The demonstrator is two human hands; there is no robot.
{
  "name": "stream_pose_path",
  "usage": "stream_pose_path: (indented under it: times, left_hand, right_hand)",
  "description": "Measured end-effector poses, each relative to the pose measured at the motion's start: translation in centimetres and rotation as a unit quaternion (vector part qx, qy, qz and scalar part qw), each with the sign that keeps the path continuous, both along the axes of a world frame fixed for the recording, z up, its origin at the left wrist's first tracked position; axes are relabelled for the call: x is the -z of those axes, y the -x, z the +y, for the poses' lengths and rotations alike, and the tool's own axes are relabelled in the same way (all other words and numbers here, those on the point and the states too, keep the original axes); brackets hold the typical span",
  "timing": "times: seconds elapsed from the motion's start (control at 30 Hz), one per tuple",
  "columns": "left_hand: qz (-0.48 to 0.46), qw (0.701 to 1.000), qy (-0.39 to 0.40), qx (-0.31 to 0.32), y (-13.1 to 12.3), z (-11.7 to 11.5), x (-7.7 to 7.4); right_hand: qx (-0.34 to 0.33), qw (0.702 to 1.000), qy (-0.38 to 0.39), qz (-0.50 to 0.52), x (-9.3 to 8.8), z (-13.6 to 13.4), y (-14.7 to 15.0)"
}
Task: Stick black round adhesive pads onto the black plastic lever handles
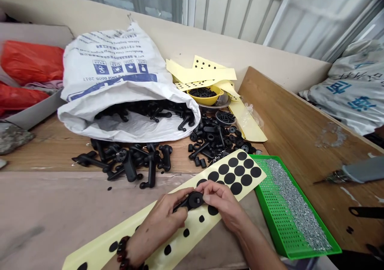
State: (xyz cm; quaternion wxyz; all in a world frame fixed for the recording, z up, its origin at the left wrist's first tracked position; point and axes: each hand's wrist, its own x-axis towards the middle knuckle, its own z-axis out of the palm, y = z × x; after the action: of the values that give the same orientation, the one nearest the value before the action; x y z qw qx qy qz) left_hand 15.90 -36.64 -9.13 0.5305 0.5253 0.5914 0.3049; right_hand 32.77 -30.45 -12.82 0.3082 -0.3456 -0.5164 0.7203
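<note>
Left hand [159, 226] and right hand [220, 204]: ours, both closed on one black plastic part [192, 201], the left wrapped around its stem, the right pinching its round hub. Wrists are low and turned inward, forearms angling in from the near edge; a dark bead bracelet [123, 252] circles our left wrist. The part is held at near centre, over a strip of yellow backing [195, 238] carrying round black stickers [229, 178]. To the right: a green perforated tray [277, 218] of small silver screws [297, 202]. Far: a white woven sack [117, 62] spilling black plastic parts [129, 162] onto the wooden surface [45, 150], and a yellow bowl [204, 96] of small black pieces.
</note>
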Motion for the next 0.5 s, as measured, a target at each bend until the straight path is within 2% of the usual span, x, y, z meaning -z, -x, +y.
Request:
stream_pose_path:
  times: [0.5]
  left_hand:
    - [0.025, 1.0, 0.0, -0.002, 0.02, -0.18, -0.3]
  right_hand:
    - [-0.009, 1.0, -0.018, -0.022, 0.14, -0.02, 0.0]
